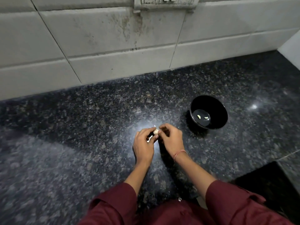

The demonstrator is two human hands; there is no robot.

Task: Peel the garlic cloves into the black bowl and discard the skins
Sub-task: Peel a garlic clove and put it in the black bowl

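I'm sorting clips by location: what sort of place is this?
Most likely a home kitchen: a dark speckled stone countertop against a stained tiled wall, a switch panel above, and garlic being peeled beside a black bowl.

black bowl (pixel 209 101), speckled dark granite counter (pixel 81 127), maroon sleeves (pixel 116 207)

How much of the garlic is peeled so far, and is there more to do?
Done: two peeled cloves lie in the black bowl. In hand: the left hand holds a piece of garlic while the right hand pinches at its skin. Left: that piece must reach the bowl, and a pale scrap, likely skin, needs throwing away.
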